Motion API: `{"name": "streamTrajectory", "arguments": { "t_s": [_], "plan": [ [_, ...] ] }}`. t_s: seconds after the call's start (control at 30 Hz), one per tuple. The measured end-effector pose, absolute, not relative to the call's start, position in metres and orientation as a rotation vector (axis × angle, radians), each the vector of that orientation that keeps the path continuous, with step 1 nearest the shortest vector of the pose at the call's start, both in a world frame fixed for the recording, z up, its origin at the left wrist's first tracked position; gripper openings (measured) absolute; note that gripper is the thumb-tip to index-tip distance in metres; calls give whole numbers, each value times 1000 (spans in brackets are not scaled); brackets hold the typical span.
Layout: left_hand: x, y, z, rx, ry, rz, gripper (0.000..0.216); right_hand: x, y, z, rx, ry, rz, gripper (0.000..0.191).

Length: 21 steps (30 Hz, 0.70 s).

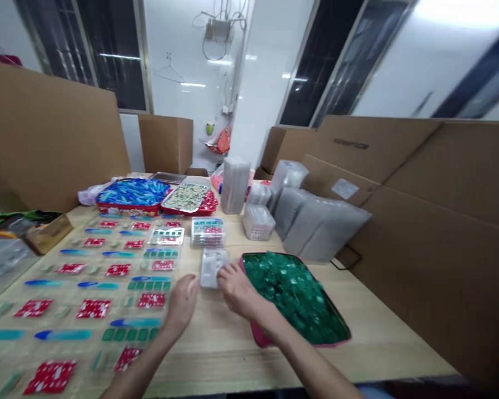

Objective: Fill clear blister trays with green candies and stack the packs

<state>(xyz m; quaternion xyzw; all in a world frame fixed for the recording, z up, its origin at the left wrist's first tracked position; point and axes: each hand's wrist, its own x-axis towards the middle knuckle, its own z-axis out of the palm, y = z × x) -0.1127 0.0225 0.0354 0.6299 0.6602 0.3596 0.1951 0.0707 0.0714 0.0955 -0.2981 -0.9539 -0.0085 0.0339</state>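
A small clear plastic tray [210, 269] lies on the table between my hands. My right hand [238, 288] reaches over its right edge with the fingers bent down and bunched together; whatever they pinch is hidden. Just left of the tray, my left hand [183, 299] hovers with loosely curved fingers and nothing visible in it. Under my right forearm, a red-rimmed tub [258, 335] holds a heap of shiny green square pieces [293, 293]. Behind the small tray stands a stack of filled clear boxes [208, 233] with green squares and red packets.
Rows of clear trays with blue sticks and red packets [93, 308] cover the table's left side. At the back stand a tray of blue sticks [135, 193] and a tray of pale packets [186, 198]. Stacked clear plastic trays [316, 224] and a cardboard sheet [432, 249] border the right.
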Motion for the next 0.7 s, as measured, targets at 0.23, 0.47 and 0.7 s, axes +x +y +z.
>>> {"name": "streamTrajectory", "arguments": {
  "t_s": [0.23,0.47,0.7],
  "plan": [
    [-99,-14,42,1707,1626,1302,39,65,-40,22,-765,-2915,142,9],
    [-72,-50,-19,2218,1447,811,44,139,-4,66,-1229,-2368,290,14],
    [-78,-57,-24,2448,1281,286,59,217,63,94,-1717,-2246,-173,33]
  ]
}}
